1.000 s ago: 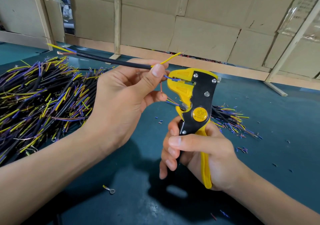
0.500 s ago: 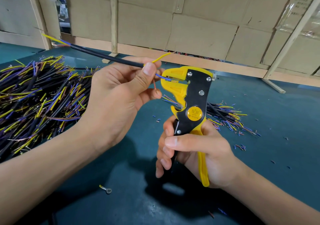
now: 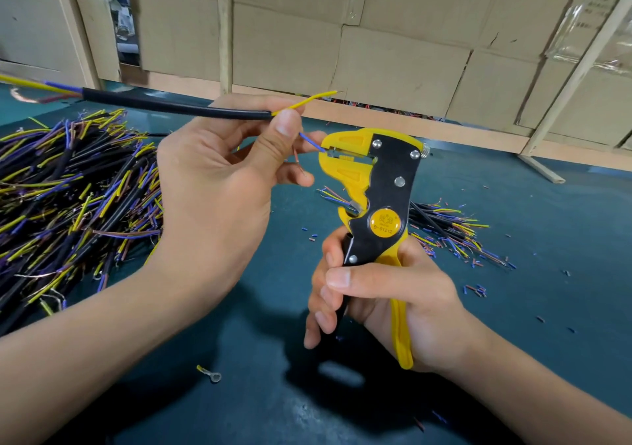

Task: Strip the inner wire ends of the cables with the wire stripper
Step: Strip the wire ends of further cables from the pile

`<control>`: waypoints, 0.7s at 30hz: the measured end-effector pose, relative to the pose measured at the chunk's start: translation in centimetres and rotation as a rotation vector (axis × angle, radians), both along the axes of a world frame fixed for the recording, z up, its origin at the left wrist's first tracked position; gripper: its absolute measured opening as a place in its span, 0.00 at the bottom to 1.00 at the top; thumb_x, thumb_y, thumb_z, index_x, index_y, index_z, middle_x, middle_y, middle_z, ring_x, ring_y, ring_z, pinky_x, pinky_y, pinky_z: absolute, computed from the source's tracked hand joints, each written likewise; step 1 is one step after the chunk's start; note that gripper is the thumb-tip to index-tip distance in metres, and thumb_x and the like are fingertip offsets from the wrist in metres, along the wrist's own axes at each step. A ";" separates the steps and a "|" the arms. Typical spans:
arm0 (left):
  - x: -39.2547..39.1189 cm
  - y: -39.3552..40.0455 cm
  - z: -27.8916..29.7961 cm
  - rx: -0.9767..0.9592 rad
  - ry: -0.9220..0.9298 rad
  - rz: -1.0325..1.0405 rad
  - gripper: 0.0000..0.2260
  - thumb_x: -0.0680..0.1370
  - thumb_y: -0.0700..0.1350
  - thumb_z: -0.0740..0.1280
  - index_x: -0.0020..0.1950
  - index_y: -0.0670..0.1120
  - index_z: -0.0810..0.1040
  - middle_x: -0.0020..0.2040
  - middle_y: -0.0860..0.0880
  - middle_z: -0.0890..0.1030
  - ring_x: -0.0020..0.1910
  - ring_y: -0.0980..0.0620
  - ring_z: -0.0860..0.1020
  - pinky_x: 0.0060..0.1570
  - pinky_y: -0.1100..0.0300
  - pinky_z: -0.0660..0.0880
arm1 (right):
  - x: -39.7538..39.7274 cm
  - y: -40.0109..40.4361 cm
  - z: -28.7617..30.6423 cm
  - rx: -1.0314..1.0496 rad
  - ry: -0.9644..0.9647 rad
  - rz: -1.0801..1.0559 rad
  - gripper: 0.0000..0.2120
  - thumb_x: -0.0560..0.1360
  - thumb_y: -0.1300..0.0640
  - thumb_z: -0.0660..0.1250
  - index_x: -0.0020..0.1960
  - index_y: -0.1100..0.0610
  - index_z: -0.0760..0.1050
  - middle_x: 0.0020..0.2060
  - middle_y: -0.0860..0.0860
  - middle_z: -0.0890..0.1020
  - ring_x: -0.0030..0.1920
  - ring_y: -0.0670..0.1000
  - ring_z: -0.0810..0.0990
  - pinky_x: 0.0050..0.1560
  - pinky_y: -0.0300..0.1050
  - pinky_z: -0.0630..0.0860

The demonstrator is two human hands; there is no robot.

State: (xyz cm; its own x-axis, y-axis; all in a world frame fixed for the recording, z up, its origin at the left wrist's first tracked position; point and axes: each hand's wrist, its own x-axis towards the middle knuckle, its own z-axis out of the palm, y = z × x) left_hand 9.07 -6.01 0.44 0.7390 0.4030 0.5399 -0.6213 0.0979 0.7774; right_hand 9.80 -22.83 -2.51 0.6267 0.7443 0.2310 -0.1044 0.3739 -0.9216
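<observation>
At the stripper (image 3: pixel 371 184) mouth, my left hand (image 3: pixel 219 184) pinches the cable (image 3: pixel 178 106), blue wire (image 3: pixel 312 142) entering; right hand (image 3: pixel 386 294) grips the handles. Next, I judge: squeeze.

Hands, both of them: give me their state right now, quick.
Left hand: closed, pinching the black cable, feeding its blue wire into the stripper's jaws.
Right hand: closed around the wire stripper handles.
</observation>
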 end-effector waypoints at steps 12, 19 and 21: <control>-0.5 -0.9 0.3 0.015 -0.016 0.011 0.07 0.81 0.46 0.68 0.45 0.51 0.85 0.39 0.49 0.83 0.41 0.50 0.80 0.40 0.56 0.74 | 0.2 -0.1 -0.3 0.031 0.042 0.040 0.04 0.73 0.67 0.66 0.48 0.62 0.75 0.36 0.60 0.75 0.36 0.58 0.77 0.47 0.63 0.79; -0.4 -0.8 0.0 0.123 -0.018 0.047 0.06 0.78 0.49 0.72 0.44 0.48 0.84 0.34 0.49 0.80 0.34 0.47 0.73 0.36 0.53 0.70 | 0.1 -0.1 0.0 0.035 0.072 0.033 0.05 0.72 0.66 0.67 0.47 0.61 0.75 0.35 0.60 0.74 0.35 0.59 0.77 0.45 0.63 0.79; -0.3 -0.7 -0.1 0.164 -0.006 0.070 0.10 0.75 0.50 0.74 0.42 0.44 0.83 0.32 0.50 0.80 0.32 0.49 0.73 0.35 0.53 0.70 | 0.1 0.0 0.0 0.037 0.075 0.034 0.05 0.72 0.66 0.67 0.47 0.61 0.75 0.35 0.60 0.74 0.35 0.59 0.77 0.45 0.63 0.79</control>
State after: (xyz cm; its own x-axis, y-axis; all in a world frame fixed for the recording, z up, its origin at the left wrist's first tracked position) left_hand 8.76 -6.71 0.32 0.7088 0.3593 0.6070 -0.6269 -0.0736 0.7756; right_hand 9.90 -22.87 -2.51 0.6179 0.7572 0.2119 -0.1858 0.4025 -0.8964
